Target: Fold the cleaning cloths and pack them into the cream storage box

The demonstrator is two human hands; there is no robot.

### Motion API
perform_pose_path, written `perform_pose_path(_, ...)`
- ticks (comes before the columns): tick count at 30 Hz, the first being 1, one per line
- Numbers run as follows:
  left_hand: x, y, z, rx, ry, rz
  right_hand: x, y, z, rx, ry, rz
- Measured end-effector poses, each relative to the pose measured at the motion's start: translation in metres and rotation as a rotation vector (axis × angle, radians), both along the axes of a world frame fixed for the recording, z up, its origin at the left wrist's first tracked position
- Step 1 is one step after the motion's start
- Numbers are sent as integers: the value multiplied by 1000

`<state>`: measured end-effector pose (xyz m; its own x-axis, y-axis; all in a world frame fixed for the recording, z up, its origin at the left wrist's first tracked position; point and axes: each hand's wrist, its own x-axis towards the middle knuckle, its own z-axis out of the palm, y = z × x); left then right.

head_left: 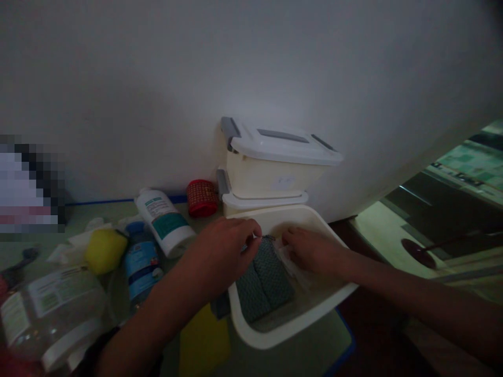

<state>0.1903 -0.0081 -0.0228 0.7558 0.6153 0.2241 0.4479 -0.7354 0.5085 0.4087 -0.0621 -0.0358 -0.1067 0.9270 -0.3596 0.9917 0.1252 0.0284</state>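
A white open tub (259, 340) sits in front of me. Inside it lies a dark green-grey textured item, like a folded knit cloth or pouch (271, 283), with a thin dark cord at its top. My left hand (228, 248) is over the tub's left side with thumb and forefinger pinched near that cord; what they hold, if anything, I cannot make out. Within the tub, the curled fingers of my right hand (310, 250) grip a thin whitish crumpled sheet (293, 264), which could be plastic or cloth, to the right of the green-grey item.
Behind the tub, a lidded white storage box (279, 173) is stacked on another against the wall. To the left are a red woven basket (202, 198), a white bottle (163, 222), a blue-labelled bottle (142, 267), a yellow item (105, 250) and a clear jar (58, 309). A yellow sheet (204, 340) lies nearer.
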Motion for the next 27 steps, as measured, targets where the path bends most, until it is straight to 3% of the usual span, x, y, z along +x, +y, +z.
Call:
perform_pose_path(5,1,0,-1,10,-10,-2,2,6,10,-62,-50,47)
perform_pose_path(13,1,1,-1,14,-4,-1,-7,16,49,-144,-106,70)
perform_pose_path(16,0,-1,-1,20,0,4,-6,22,44,-151,-135,78)
perform_pose_path(22,0,0,-1,18,5,3,-1,26,12,-18,-174,74)
perform_pose_path(27,1,0,-2,18,10,4,-4,17,14,65,-200,84)
